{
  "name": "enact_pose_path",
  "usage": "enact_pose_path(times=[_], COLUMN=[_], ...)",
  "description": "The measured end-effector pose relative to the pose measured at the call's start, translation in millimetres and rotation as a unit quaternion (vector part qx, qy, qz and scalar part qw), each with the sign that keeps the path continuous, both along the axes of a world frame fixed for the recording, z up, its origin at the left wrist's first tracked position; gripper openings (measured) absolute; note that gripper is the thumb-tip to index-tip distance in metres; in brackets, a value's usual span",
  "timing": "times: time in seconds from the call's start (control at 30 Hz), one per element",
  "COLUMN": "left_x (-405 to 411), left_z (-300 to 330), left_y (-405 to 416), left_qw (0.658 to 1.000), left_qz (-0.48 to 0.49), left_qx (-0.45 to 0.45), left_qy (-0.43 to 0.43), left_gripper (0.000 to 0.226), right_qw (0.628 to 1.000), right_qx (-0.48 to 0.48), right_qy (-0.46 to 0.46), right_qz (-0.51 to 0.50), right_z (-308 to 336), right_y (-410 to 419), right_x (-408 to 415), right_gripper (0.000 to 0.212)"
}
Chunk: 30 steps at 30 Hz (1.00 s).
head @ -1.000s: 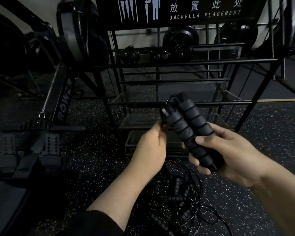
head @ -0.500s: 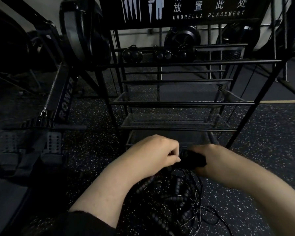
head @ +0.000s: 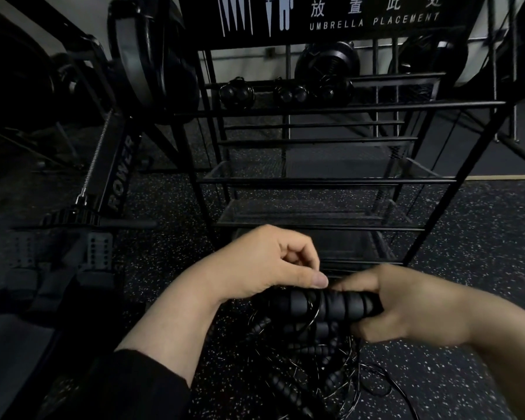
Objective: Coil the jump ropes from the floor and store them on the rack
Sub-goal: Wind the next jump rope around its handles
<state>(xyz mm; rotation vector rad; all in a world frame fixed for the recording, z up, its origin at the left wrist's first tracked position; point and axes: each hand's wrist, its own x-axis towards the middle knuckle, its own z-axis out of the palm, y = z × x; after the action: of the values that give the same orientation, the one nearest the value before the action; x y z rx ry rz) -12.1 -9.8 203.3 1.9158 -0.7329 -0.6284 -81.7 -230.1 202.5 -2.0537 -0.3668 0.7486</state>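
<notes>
Gripping the ribbed foam handles point(head: 343, 304) lower than a second ago, the right hand point(head: 406, 307) now holds them level rather than tilted up, its fingers curled round their right end. The left hand point(head: 264, 265) has come over the handles' left end, thumb and forefinger pinched together on a thin cord point(head: 314, 310). Below both hands' fingers, the remaining jump ropes point(head: 309, 368) lie tangled on the speckled floor point(head: 455, 386); beyond them stands the black rack point(head: 315, 180).
</notes>
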Motion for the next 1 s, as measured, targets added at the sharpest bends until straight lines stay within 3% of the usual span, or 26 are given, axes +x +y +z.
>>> enact_pose_path(times=[0.1,0.37,0.57,0.73,0.9,1.0], left_x=[2.5,7.8,6.7,6.7,2.7,3.2], left_z=[-4.8,-10.8,-19.7,-25.3,-22.1,-28.7], left_y=[2.6,13.8,13.8,10.7,1.5,-1.9], left_qw=[0.999,0.982,0.969,0.942,0.931,0.937], left_qz=[0.014,0.041,0.026,0.042,0.094,0.133], left_qx=[0.018,-0.081,-0.129,-0.211,-0.200,-0.196], left_qy=[0.029,0.167,0.211,0.259,0.292,0.258], left_gripper=[0.013,0.011,0.003,0.015,0.018,0.029], right_qw=[0.996,0.994,0.993,0.986,0.978,0.960], right_qx=[-0.066,-0.031,0.016,0.085,0.123,0.134], right_qy=[-0.055,-0.109,-0.118,-0.143,-0.157,-0.204], right_qz=[-0.002,-0.002,0.000,-0.019,-0.056,-0.137], right_z=[-7.3,2.0,2.9,3.0,2.0,3.2], right_y=[1.0,9.7,11.0,9.9,8.9,6.2], right_x=[0.9,-5.6,-7.1,-7.7,-7.0,-4.6], right_gripper=[0.031,0.098,0.092,0.091,0.084,0.084])
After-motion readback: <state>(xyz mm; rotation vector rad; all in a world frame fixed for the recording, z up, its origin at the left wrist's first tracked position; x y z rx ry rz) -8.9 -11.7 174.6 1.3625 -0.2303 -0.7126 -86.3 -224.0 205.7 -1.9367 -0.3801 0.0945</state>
